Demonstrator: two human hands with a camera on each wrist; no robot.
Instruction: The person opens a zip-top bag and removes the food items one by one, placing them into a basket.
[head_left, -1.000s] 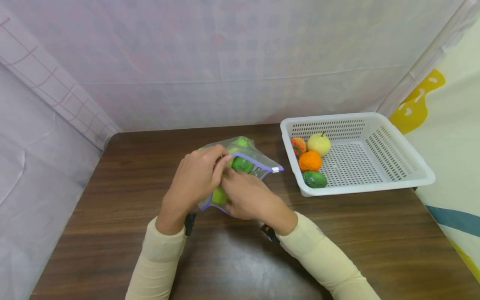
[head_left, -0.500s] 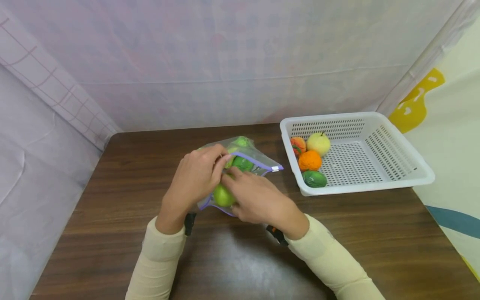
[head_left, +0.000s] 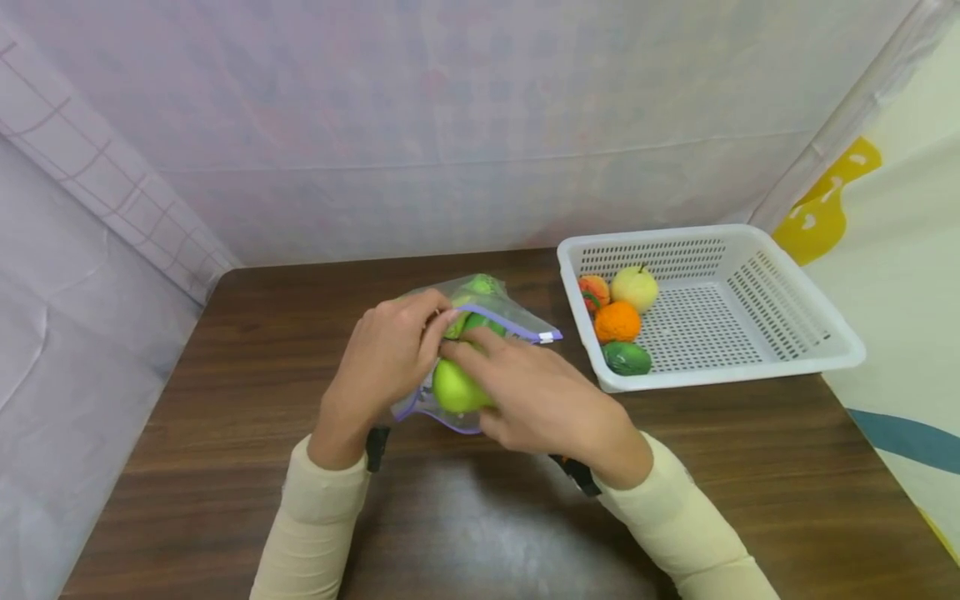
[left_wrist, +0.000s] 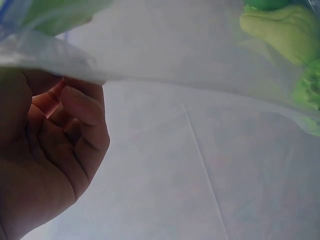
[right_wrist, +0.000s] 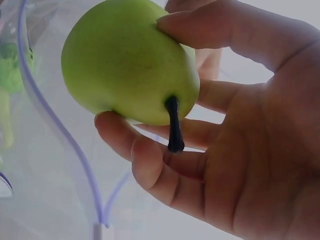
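Observation:
A clear zip bag (head_left: 525,319) with a purple-edged mouth and a white slider lies on the table with its mouth facing me. My left hand (head_left: 381,350) pinches the rim at the mouth's left side. In my right hand (head_left: 551,402) is a green pear (right_wrist: 125,65), gripped between thumb and fingers, its dark stem toward the palm. From above, the pear overlaps the bag's opening. Deeper inside the bag sit a bumpy light green piece (head_left: 483,285), a dark green one (head_left: 482,323) and a yellow-green wrinkled one (left_wrist: 285,32).
Right of the bag stands a white perforated basket (head_left: 738,368). Along its left side are a red-orange fruit (head_left: 592,292), a pale yellow pear (head_left: 635,288), an orange (head_left: 617,322) and a dark green piece (head_left: 627,358). Cloth hangs behind the brown table (head_left: 247,333).
My right hand has moved right and toward me with the green pear, which now shows more fully at the bag's mouth. My left hand stays on the rim.

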